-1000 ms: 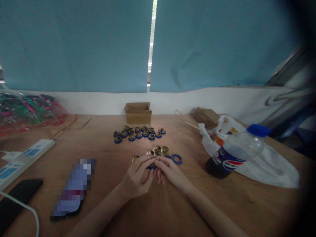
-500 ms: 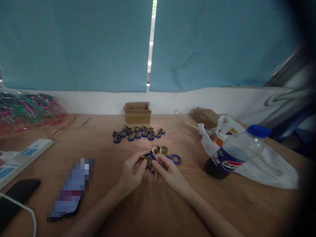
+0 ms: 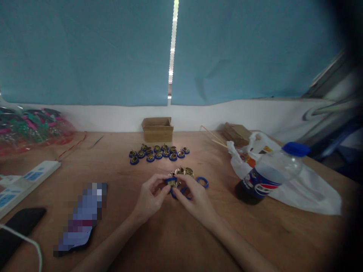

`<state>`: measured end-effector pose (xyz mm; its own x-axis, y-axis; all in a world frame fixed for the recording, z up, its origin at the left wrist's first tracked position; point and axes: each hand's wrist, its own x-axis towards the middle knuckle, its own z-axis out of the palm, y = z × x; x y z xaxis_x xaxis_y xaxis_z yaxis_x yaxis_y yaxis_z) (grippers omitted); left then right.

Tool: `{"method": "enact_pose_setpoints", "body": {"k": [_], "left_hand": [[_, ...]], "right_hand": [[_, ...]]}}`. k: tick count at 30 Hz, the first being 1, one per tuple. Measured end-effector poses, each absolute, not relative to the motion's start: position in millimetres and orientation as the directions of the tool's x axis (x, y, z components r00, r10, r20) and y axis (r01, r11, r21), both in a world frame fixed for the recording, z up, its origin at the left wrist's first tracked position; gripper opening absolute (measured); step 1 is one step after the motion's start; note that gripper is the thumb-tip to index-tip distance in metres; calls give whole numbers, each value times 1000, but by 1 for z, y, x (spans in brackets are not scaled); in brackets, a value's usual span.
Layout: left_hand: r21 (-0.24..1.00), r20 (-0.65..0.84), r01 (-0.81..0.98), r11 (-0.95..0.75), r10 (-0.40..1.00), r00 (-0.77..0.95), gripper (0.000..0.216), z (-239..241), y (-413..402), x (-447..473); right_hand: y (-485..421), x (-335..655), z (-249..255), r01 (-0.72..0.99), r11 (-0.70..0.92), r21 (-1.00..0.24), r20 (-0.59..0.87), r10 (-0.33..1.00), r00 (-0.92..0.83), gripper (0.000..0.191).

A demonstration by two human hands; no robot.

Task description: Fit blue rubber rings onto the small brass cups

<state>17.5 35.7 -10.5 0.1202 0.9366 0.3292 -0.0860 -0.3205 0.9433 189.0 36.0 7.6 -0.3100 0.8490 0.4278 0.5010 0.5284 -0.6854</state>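
Observation:
Between the fingertips of both hands is a small round brass-coloured metal piece with a blue ring; its exact kind is unclear. My left hand pinches it from the left, thumb below and fingers above. From the right, my right hand grips it with thumb and fingertips. Just beyond the fingers lie a few bare brass-coloured pieces, partly hidden by the hands. A loose blue ring rests beside my right hand. Farther back sits a group of ringed brass-coloured pieces.
A cardboard box stands at the back. On the right are a Pepsi bottle, a white plastic bag and a brown package. At left lie a phone, a black object and a power strip.
The held piece has been turned, so its brass face now tips and its blue ring shows along the top. My right fingers have moved up over it, uncovering blue rings beneath.

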Motion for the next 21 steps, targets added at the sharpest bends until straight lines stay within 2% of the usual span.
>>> {"method": "enact_pose_setpoints", "body": {"k": [5, 14, 17, 21], "left_hand": [[935, 355, -75, -348, 923, 149, 16, -10, 33, 18], [900, 417, 67, -431, 895, 162, 21, -13, 34, 11], [913, 392, 49, -406, 903, 174, 26, -13, 34, 13], [960, 280, -71, -271, 942, 183, 38, -9, 35, 17]], "right_hand": [[35, 187, 7, 508, 599, -619, 562, 790, -245, 27], [33, 185, 2, 476, 581, -660, 549, 806, -222, 22], [35, 186, 2, 474, 572, -669, 533, 814, -231, 22], [36, 186, 4, 469, 571, -674, 532, 816, -228, 20]]}}
